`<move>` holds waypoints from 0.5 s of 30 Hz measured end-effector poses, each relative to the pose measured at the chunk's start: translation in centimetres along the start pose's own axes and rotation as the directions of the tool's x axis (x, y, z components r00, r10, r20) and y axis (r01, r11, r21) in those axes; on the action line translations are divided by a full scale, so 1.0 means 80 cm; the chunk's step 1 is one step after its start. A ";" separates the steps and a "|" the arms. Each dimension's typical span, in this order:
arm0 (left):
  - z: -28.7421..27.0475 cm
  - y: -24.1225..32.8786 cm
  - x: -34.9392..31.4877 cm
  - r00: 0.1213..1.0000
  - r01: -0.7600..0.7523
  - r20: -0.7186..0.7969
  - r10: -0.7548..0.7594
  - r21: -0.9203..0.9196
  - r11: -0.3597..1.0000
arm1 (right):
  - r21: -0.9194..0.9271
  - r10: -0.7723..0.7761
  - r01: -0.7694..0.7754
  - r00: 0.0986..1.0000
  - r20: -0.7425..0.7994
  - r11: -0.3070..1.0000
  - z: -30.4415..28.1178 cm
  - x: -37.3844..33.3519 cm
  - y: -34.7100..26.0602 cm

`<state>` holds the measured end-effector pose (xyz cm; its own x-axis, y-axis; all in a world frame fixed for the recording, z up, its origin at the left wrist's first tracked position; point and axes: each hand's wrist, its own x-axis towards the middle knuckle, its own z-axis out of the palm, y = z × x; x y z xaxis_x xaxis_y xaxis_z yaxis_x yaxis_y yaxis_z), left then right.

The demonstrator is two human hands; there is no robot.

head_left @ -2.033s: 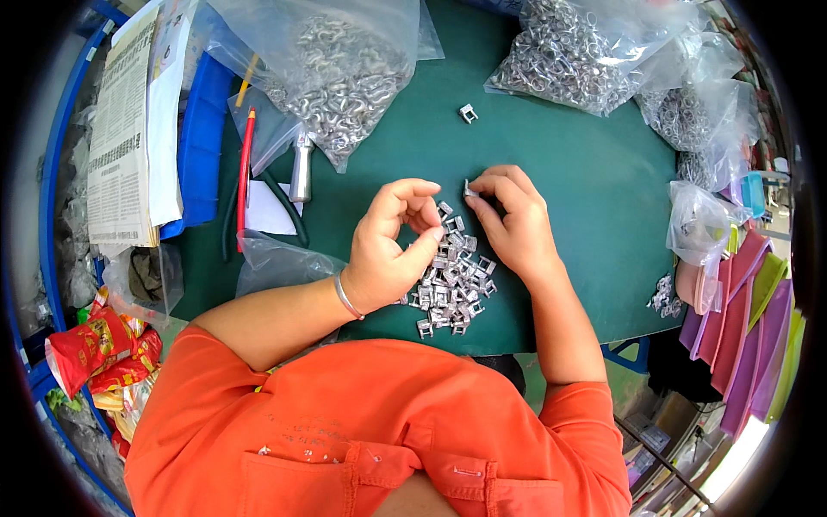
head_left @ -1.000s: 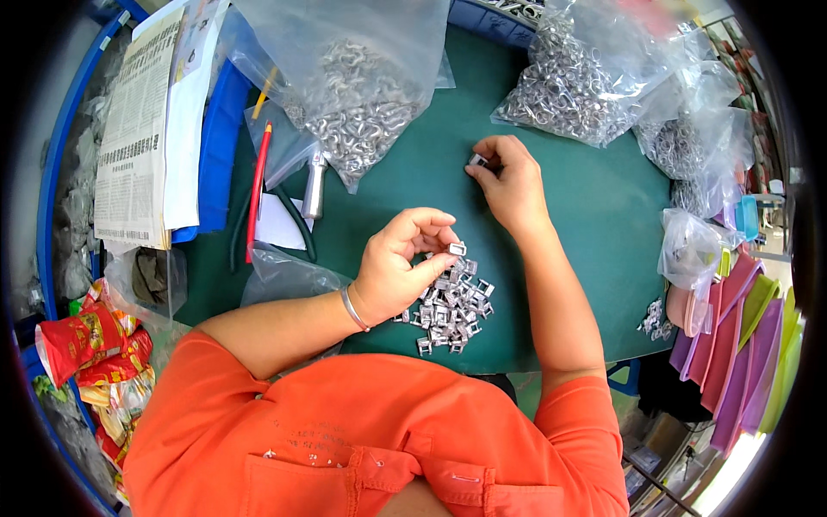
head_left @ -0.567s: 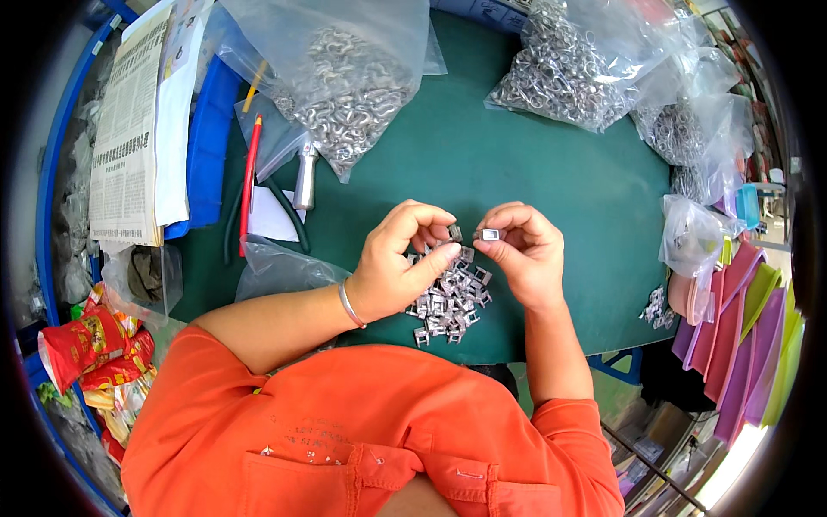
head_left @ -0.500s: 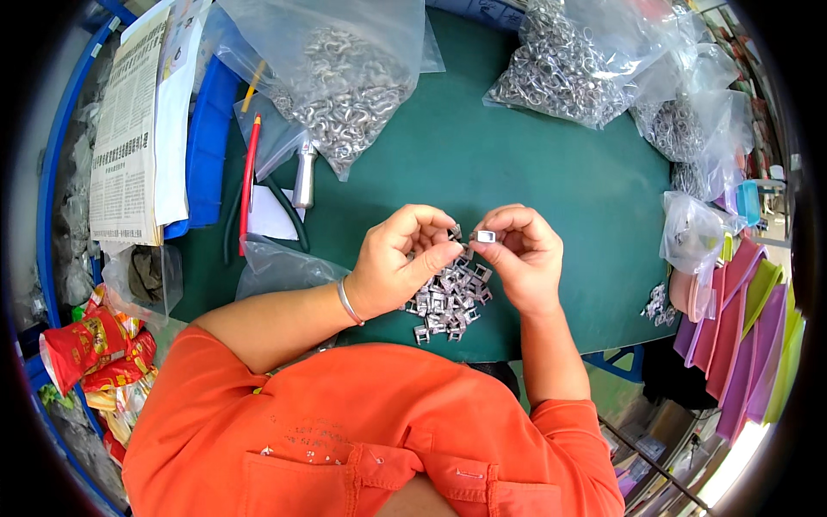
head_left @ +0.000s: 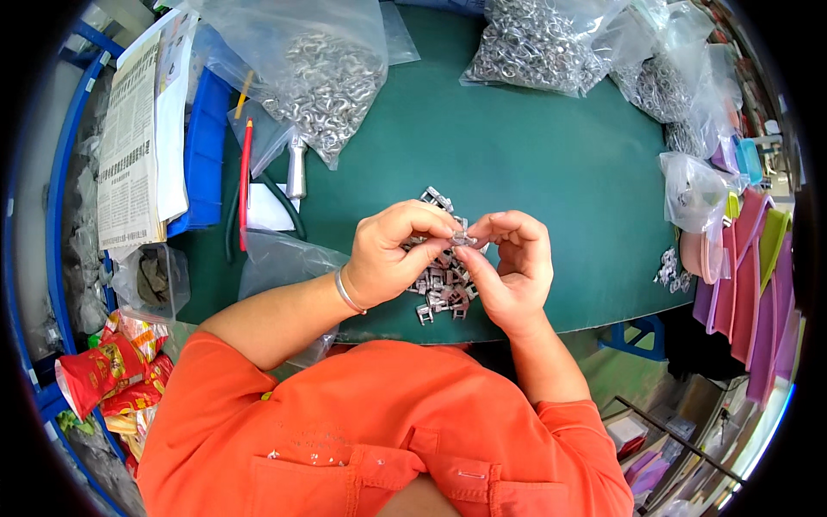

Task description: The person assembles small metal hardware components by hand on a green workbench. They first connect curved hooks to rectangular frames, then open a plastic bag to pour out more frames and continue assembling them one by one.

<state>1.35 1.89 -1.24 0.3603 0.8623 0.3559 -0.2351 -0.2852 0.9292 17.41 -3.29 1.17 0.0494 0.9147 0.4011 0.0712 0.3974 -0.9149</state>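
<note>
My left hand (head_left: 398, 252) and my right hand (head_left: 514, 269) meet over the near part of the green table, fingertips pinched around a small silver metal buckle part (head_left: 463, 238). Both hands are closed on it, and the fingers cover much of its shape. Directly beneath lies a loose pile of similar square-framed metal parts (head_left: 446, 297), partly hidden by my hands. A few more pieces (head_left: 436, 199) lie just beyond my fingertips. A metal bangle circles my left wrist.
Clear bags of metal rings and hooks (head_left: 332, 90) stand at the far left and far right (head_left: 538, 52). Left of my hands are a red pen (head_left: 246, 172), dark-handled pliers (head_left: 289, 211), a metal-handled tool (head_left: 296, 168) and a blue bin (head_left: 207, 146). Coloured strips (head_left: 748, 276) hang at right.
My right hand has brought its metal part leftward to my left fingertips, and both hands now pinch together. The view has shifted slightly.
</note>
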 end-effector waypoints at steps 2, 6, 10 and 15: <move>0.001 -0.001 -0.001 0.996 -0.089 0.023 0.088 0.053 0.995 | 0.010 -0.022 0.022 0.998 -0.064 1.000 0.004 -0.005 -0.002; 0.000 0.001 0.001 0.974 -0.226 0.067 0.218 0.155 0.962 | -0.113 -0.124 0.113 0.988 -0.091 0.987 0.000 -0.016 0.002; -0.009 0.007 0.002 0.984 -0.178 0.008 0.179 0.168 0.970 | -0.531 -0.312 0.329 0.942 0.125 0.781 -0.025 -0.006 0.004; -0.006 0.021 0.019 0.969 -0.170 -0.187 0.161 -0.031 0.985 | -0.610 0.126 0.300 0.822 0.556 0.734 -0.016 -0.024 -0.004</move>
<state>1.03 2.92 0.78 0.1425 0.8680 0.4758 -0.3205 -0.4143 0.8518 18.60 -5.28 0.77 -0.5044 0.8425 0.1892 0.6744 0.5212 -0.5230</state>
